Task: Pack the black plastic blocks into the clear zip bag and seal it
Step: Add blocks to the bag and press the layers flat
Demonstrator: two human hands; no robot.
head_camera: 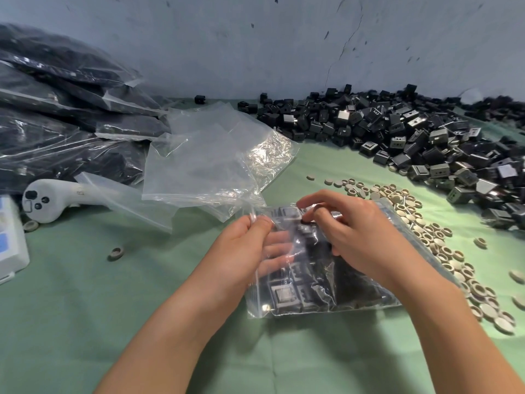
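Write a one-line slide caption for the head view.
Left hand and right hand pinch the mouth of a clear zip bag holding black plastic blocks, beside a loose pile of blocks.

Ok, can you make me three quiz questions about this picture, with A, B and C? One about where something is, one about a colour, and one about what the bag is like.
1. Where is the heap of black blocks?
A. At the back right, by the wall
B. At the front left
C. Inside a drawer

2. What colour is the table cloth?
A. Red
B. Green
C. Yellow

3. What is the clear zip bag under the hands like?
A. Empty
B. Torn in two
C. Holding black blocks

Answers:
1 A, because the heap spreads along the wall on the right side.
2 B, because the cloth is pale green wherever it shows.
3 C, because dark blocks show through the plastic, while the left hand and the right hand pinch the bag near its top edge.
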